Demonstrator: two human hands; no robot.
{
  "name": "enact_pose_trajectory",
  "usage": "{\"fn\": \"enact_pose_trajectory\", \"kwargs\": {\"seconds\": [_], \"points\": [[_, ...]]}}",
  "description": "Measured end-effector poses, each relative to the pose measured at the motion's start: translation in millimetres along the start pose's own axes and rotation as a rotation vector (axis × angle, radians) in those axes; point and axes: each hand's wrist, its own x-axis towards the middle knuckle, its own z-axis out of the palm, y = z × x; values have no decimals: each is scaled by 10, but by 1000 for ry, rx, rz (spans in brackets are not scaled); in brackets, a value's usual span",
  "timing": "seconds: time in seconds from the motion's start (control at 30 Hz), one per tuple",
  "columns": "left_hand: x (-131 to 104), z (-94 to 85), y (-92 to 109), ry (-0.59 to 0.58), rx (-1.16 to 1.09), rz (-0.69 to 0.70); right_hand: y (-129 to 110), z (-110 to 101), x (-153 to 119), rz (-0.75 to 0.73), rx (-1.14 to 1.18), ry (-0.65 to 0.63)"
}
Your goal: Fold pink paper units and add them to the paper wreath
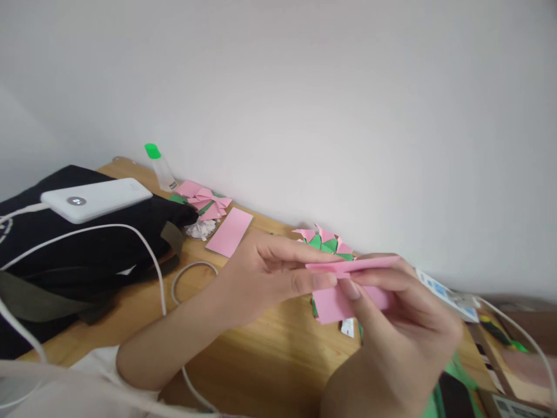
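Observation:
A piece of pink paper (369,265), folded into a narrow strip, is held level above the wooden table. My left hand (261,278) pinches its left end between thumb and fingers. From the right, my right hand (404,325) grips the same paper, thumb pressed near the middle and fingers partly hidden behind it. Just below the strip shows a wider pink paper area (328,305); I cannot tell whether it belongs to the held piece. Behind the hands lies a pink and green folded-paper piece (328,242), partly covered.
A pink paper rectangle (230,231) lies left of the hands, near white scraps (201,229) and more folded papers (206,200). A green-capped bottle (161,167) leans by the wall. A white power bank (98,200) rests on a black bag (126,249). Cables and a power strip (448,296) flank the table.

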Motion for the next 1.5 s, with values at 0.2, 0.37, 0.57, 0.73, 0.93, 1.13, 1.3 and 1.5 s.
{"fn": "enact_pose_trajectory", "kwargs": {"seconds": [0.2, 0.37, 0.57, 0.73, 0.93, 1.13, 1.3, 1.5], "points": [[-10, 11, 20, 9, -16, -19, -28, -24, -11, 57, -32, 12], [-11, 30, 17, 50, -18, -4, -61, -41, 8, 69, -40, -15], [-16, 24, 5, 67, 59, 3, -60, 23, -14, 46, -57, 75], [-3, 36, 23, 67, 19, 37, -92, 15, -5, 96, -49, 100], [-5, 46, 28, 125, 30, 16, -81, 3, -17, 107, -46, 98], [-12, 36, 5, 130, 29, 24, -75, 4, -20, 95, -49, 82], [-28, 35, -4, 116, 21, 31, -66, -11, -15, 89, -53, 70], [-44, 41, -1, 123, -6, 28, -71, -3, -21, 85, -49, 81]]}}
